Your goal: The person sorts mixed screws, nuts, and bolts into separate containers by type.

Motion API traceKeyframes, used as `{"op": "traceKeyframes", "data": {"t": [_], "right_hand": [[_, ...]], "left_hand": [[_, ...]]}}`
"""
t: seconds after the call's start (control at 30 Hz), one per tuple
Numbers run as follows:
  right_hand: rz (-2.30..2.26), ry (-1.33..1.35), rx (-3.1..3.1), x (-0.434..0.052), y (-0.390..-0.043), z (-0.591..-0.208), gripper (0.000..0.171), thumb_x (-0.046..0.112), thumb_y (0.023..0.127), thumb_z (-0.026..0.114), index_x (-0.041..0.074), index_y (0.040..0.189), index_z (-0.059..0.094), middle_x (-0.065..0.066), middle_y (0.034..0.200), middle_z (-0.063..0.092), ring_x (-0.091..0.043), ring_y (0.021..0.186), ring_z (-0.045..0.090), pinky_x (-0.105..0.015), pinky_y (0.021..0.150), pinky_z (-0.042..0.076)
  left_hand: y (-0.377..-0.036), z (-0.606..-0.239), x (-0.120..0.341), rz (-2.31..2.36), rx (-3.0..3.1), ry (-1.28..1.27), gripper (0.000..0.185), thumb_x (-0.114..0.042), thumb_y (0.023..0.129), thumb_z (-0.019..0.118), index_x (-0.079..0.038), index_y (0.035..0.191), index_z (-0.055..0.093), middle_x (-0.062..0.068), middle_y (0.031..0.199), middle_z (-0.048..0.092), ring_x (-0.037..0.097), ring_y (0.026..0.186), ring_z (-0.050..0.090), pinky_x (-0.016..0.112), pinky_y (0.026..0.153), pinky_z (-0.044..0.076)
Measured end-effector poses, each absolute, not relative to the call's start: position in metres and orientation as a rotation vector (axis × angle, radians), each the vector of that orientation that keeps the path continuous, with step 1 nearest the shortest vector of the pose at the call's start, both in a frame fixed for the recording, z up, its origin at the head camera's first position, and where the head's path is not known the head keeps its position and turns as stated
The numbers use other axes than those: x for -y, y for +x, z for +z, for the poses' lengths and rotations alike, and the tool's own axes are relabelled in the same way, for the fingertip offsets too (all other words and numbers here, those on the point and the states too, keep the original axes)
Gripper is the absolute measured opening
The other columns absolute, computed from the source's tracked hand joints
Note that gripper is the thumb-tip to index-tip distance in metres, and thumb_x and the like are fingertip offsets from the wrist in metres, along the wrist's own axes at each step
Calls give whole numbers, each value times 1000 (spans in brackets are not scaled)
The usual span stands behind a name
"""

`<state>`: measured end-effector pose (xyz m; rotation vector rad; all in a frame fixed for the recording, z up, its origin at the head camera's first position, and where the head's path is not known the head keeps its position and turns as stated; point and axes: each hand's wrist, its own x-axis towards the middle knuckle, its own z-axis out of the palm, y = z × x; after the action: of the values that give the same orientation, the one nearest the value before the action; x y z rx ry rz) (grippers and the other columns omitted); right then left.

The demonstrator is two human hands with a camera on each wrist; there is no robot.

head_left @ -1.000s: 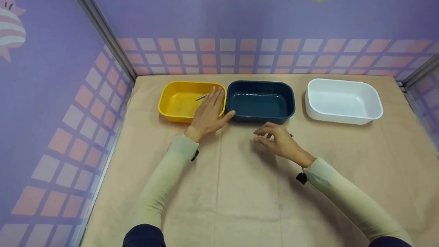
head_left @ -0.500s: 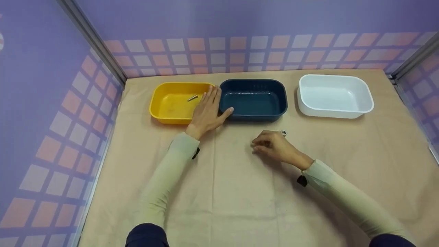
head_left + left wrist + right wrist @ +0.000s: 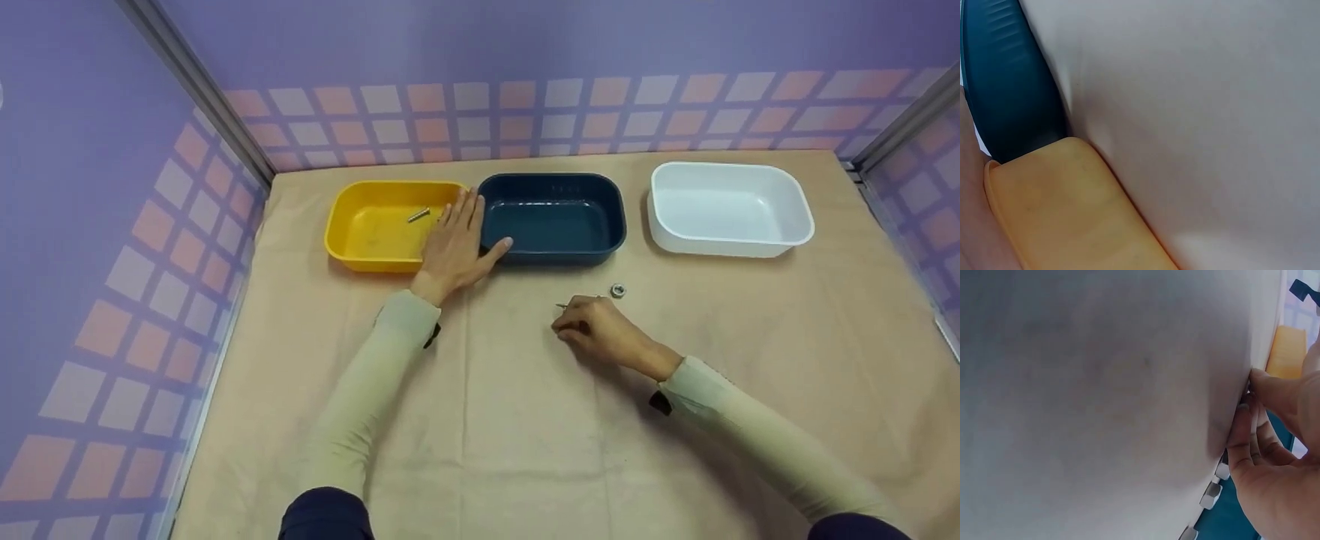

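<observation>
My left hand [image 3: 453, 244] lies with straight fingers over the right end of the yellow bin [image 3: 364, 264], its thumb by the dark blue bin [image 3: 555, 258]. A silver screw [image 3: 418, 215] lies in the yellow bin. On the cloth in front of the blue bin, my right hand [image 3: 604, 330] has curled fingers and pinches a small dark piece [image 3: 1249, 388], mostly hidden by the fingertips. Just beyond the fingers a thin metal tip [image 3: 561, 305] shows. A hex nut [image 3: 617, 290] lies behind the hand. Several metal pieces [image 3: 1211, 495] line up beside it in the right wrist view.
A white bin [image 3: 731, 249] stands apart at the right. All the bins sit along the back of the cloth-covered table [image 3: 540, 435]. Purple panels [image 3: 517, 45] close off the back and sides.
The view has shifted slightly. My right hand has moved down to the cloth and its fingers have closed together, uncovering the nut behind it. The left hand has stayed by the yellow bin.
</observation>
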<state>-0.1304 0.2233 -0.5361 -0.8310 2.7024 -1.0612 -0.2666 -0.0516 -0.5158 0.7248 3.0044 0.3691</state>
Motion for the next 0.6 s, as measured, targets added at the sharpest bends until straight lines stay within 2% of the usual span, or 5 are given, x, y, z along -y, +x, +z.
{"op": "traceKeyframes", "data": {"t": [0.17,0.27,0.6], "right_hand": [[-1099,-837,-2729,-223,-128,-539,13,0,96,77,4,104,85,-9,97,75,-20,89,74,-34,78,65],[-1112,-822,-2742,-221,-128,-540,11,0,95,78,4,101,86,-8,96,75,-20,88,74,-34,78,65],[-1091,-903,-2781,-215,-129,-540,9,-3,95,76,3,95,83,-8,93,74,-23,86,74,-42,79,64]], "left_hand": [[-267,-516,50,331,-3000,722,99,-75,106,28,-4,172,7,12,181,1,27,168,-1,41,137,-3],[-267,-517,50,328,-3005,724,99,-75,106,28,-4,172,7,13,181,1,27,168,-1,41,137,-3],[-266,-515,49,319,-3006,731,98,-74,107,28,-3,171,8,13,181,2,26,168,1,40,137,-3]]}}
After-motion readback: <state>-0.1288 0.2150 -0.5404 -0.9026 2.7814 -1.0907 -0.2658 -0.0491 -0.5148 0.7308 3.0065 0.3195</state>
